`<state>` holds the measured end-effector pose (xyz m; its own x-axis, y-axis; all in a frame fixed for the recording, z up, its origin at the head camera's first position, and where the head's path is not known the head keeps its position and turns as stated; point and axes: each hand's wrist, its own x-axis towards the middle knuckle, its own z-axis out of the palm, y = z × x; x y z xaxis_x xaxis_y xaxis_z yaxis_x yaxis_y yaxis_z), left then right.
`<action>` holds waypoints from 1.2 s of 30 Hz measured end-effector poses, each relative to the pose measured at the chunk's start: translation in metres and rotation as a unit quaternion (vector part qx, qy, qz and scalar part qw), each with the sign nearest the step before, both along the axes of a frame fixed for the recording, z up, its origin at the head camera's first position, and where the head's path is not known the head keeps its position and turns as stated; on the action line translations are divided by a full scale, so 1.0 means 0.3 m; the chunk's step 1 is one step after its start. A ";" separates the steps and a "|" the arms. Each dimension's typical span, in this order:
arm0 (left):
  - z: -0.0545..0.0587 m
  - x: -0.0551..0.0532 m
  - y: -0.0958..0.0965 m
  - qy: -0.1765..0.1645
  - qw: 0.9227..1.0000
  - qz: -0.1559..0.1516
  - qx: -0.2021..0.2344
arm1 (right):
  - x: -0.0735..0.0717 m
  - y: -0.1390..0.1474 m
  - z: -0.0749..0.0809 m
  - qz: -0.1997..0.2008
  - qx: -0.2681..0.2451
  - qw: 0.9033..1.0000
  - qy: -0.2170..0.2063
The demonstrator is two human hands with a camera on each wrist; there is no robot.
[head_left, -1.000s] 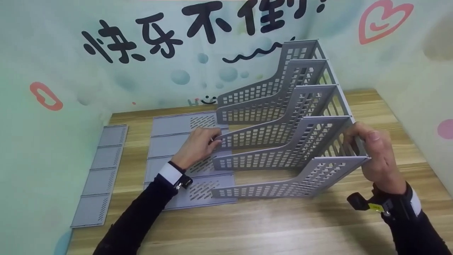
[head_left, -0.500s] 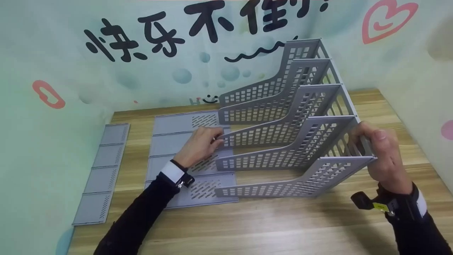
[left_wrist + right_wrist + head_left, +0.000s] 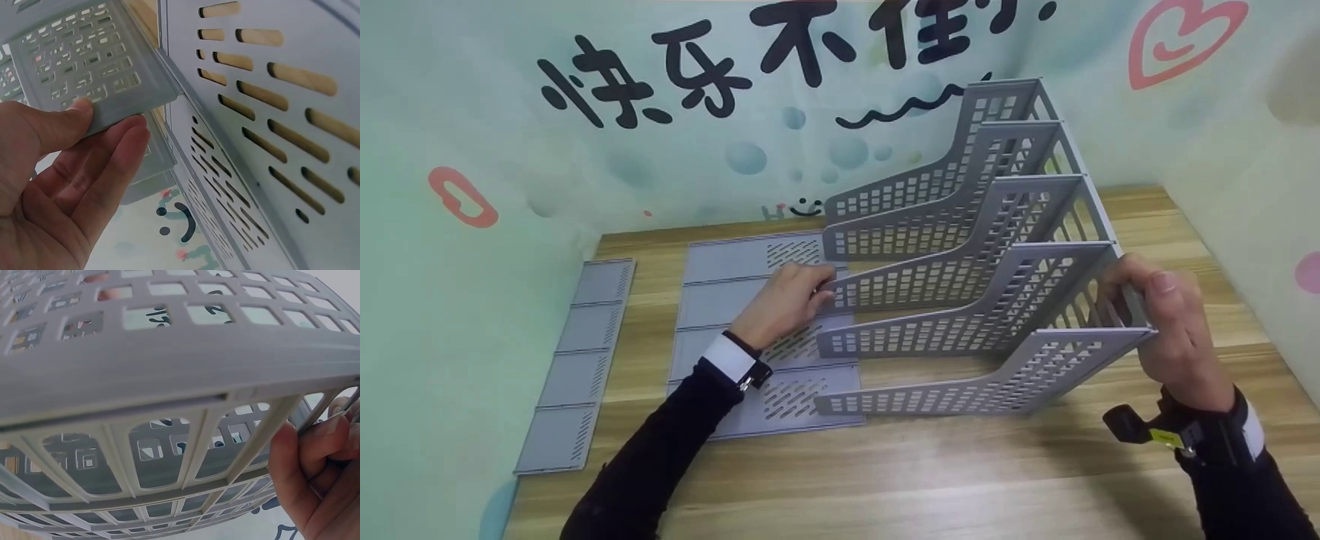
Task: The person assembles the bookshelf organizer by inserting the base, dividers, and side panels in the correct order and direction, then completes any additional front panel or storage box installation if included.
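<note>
A grey plastic file rack (image 3: 915, 337) with several perforated upright dividers stands on the table, joined along its right side by a slotted back. My left hand (image 3: 787, 300) pinches the low front end of the middle divider (image 3: 107, 95) between thumb and fingers. At the near right corner my right hand (image 3: 1170, 322) grips the top rail of the slotted back, fingers hooked through its openings (image 3: 191, 450). Under the dividers' front ends lies a flat slotted grey panel (image 3: 720, 262); the left wrist view shows its slots beside the hand.
A narrower grey panel strip (image 3: 574, 367) lies at the table's left edge. Printed walls stand behind (image 3: 660, 172) and at both sides of the wooden table (image 3: 930, 480). The rack's far end is close to the back wall.
The whole scene first shifts slightly right, then slightly up in the head view. Both hands keep their holds on the rack, which looks otherwise unchanged.
</note>
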<state>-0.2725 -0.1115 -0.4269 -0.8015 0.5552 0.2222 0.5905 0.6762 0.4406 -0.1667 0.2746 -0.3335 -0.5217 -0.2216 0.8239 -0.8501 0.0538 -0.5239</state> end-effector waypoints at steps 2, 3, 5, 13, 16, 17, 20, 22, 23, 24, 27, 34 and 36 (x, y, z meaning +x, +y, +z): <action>0.000 -0.001 0.001 0.005 1.000 -0.003 -0.003 | -0.004 0.006 -0.003 -0.006 0.006 1.000 0.002; -0.001 -0.002 0.002 0.007 1.000 -0.004 -0.002 | -0.006 0.011 -0.006 -0.010 0.011 1.000 0.002; -0.005 -0.003 0.002 0.010 1.000 -0.002 0.002 | -0.010 0.018 -0.011 -0.011 0.017 1.000 -0.001; -0.016 0.001 -0.003 0.000 0.999 0.018 0.035 | -0.011 0.021 -0.005 -0.003 0.019 1.000 -0.012; -0.018 0.003 0.002 0.000 0.999 0.021 0.039 | -0.007 0.019 0.004 -0.001 0.020 1.000 -0.015; -0.019 0.004 0.004 -0.002 0.999 0.023 0.040 | -0.006 0.020 0.007 -0.002 0.022 1.000 -0.014; -0.023 0.004 0.010 -0.005 0.999 0.021 0.040 | -0.003 0.021 0.011 -0.004 0.022 1.000 -0.014; -0.024 0.005 0.012 -0.007 0.999 0.020 0.044 | -0.003 0.022 0.014 -0.002 0.021 1.000 -0.016; -0.024 0.006 0.012 -0.008 0.999 0.019 0.045 | -0.003 0.023 0.015 -0.001 0.021 1.000 -0.017; -0.023 0.006 0.012 -0.009 0.999 0.019 0.047 | -0.003 0.024 0.015 0.001 0.020 1.000 -0.019; -0.023 0.007 0.009 -0.011 0.998 0.019 0.053 | -0.001 0.027 0.016 0.001 0.020 1.000 -0.022; -0.019 0.009 0.010 -0.003 0.998 0.024 0.052 | -0.002 0.026 0.013 0.008 0.011 1.000 -0.020; -0.018 0.013 0.011 0.006 0.999 0.020 0.049 | -0.003 0.027 0.011 0.012 0.004 1.000 -0.024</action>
